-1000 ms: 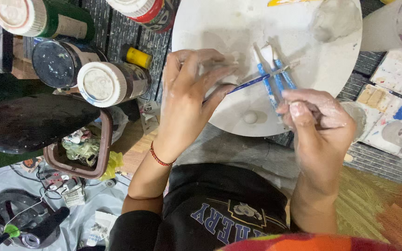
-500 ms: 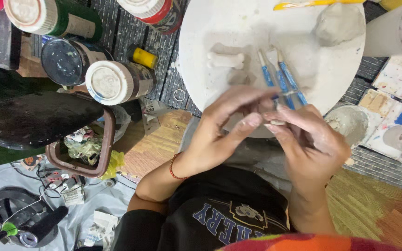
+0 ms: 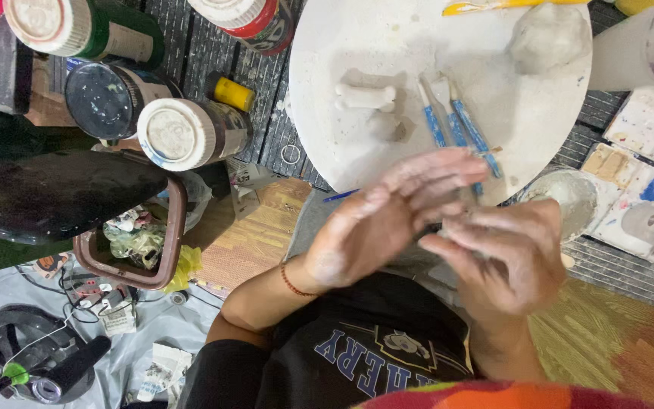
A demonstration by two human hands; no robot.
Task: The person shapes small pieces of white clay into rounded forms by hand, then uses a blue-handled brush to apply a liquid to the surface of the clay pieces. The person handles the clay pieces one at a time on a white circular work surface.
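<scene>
My left hand (image 3: 387, 220), with a red thread bracelet at the wrist, lies flat across my right hand (image 3: 505, 254), palm against palm, just below the rim of a round white board (image 3: 327, 91). Both hands are dusted white and blurred. Whatever lies between the palms is hidden. On the board lie a short white clay roll (image 3: 365, 95), a grey-white clay lump (image 3: 550, 38) and three blue-handled modelling tools (image 3: 456, 125), whose lower ends my fingers cover.
Paint jars (image 3: 183, 132) and a green bottle (image 3: 77, 26) stand left of the board, beside a small yellow cap (image 3: 232, 92). A brown bin (image 3: 164, 227) of scraps sits lower left. A clay-smeared bowl (image 3: 569, 197) and painted sheets (image 3: 645, 174) lie to the right.
My left hand has come off the board and met my right hand. Both have moved down, away from the blue tools, and now press together palm to palm.
</scene>
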